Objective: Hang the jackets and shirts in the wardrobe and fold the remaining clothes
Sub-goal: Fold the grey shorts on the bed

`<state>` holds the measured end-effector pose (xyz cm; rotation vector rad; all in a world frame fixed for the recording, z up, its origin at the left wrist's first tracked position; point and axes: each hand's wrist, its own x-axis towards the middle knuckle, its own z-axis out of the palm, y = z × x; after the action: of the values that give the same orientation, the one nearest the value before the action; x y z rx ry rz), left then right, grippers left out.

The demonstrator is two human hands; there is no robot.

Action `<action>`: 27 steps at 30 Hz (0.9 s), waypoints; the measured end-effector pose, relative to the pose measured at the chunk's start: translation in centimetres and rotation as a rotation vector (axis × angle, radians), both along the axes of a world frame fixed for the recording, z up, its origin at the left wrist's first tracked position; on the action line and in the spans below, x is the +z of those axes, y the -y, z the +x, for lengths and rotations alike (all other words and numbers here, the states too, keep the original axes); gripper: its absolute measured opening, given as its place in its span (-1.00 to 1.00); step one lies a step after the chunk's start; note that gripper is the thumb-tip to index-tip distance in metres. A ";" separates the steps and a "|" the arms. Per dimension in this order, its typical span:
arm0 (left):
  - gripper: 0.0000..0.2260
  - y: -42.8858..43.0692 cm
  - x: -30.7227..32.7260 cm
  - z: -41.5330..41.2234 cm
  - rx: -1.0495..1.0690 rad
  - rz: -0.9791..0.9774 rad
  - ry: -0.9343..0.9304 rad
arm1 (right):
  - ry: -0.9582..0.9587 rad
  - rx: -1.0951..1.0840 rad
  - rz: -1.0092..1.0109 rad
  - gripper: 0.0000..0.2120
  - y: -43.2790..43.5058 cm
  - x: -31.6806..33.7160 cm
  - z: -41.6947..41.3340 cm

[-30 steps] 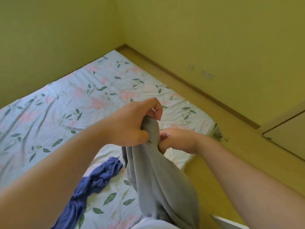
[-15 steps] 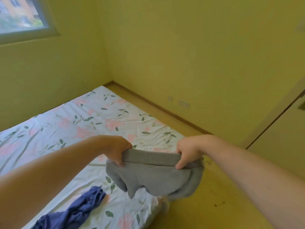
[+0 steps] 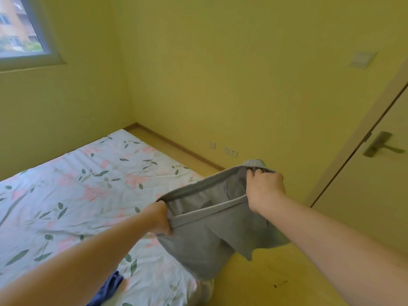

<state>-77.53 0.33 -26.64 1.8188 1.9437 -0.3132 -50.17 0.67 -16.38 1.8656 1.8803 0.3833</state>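
Head: hands (image 3: 159, 219) (image 3: 263, 191) grip grey shorts (image 3: 209, 237), perhaps.

Soft daylight from the window (image 3: 21, 29) at ten o'clock fills my feed, evenly bright and tinted by the yellow wall (image 3: 220, 74). Shadows are faint. Wide-angle distortion bends the door frame (image 3: 362, 138) at three o'clock, and the navy garment (image 3: 108, 288) at six o'clock is blurred.

The grey shorts (image 3: 209, 235) are held up by the waistband, stretched wide. Some blue clothing (image 3: 108, 288) is crumpled on the bed (image 3: 66, 195).
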 end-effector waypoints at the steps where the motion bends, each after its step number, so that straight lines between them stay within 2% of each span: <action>1: -0.26 -0.3 0.5 -0.2 0.087 -0.009 0.102 | 0.002 0.026 0.021 -0.34 0.2 0.2 0.3; 3: -0.31 -1.5 1.9 -1.3 0.368 -0.085 0.478 | 0.005 0.098 0.056 -0.45 0.5 0.4 1.0; 5: -0.48 -2.4 3.5 -2.6 0.619 -0.157 0.868 | 0.004 0.177 0.083 -0.63 0.8 0.7 2.0; 6: -0.57 -2.7 4.1 -3.0 0.689 -0.124 0.945 | 0.009 0.206 0.096 -0.73 0.9 0.8 2.5; 7: -0.67 -2.9 4.6 -3.4 0.732 -0.048 0.936 | 0.009 0.231 0.105 -0.81 1.1 0.9 3.0; 8: -0.77 -3.1 5.1 -3.6 0.742 0.054 0.846 | 0.003 0.255 0.115 -0.84 1.2 0.9 3.3; 10: -0.83 -3.4 6.2 -4.0 0.669 0.254 0.550 | -0.028 0.315 0.146 -0.87 1.4 0.7 3.7; 11: -0.82 -3.6 6.7 -4.2 0.590 0.334 0.386 | -0.050 0.334 0.161 -0.84 1.5 0.7 3.7; 14: -0.88 -3.9 8.2 -5.0 0.414 0.500 -0.038 | -0.114 0.324 0.177 -0.56 1.4 0.7 3.9; 17: -0.92 -4.1 9.7 -5.3 0.285 0.574 -0.179 | -0.114 0.356 0.163 -0.52 1.0 1.0 4.4; 19: -0.92 -4.2 10.5 -5.6 0.219 0.593 -0.146 | -0.128 0.354 0.123 -0.51 0.9 1.4 4.7; 21: -0.88 -4.3 11.1 -6.1 0.271 0.602 -0.018 | -0.186 0.316 0.082 -0.50 0.7 1.9 5.2; 25: -0.66 -4.4 12.6 -6.2 0.394 0.572 0.427 | -0.210 0.224 0.042 -0.55 0.5 3.0 5.9; 27: -0.64 -4.0 13.2 -5.9 0.485 0.572 0.652 | -0.179 0.210 0.029 -0.54 0.2 3.4 6.0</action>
<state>-83.40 4.29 -13.40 1.3890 1.9810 0.9548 -44.18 0.43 -13.00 1.7766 2.2112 0.3223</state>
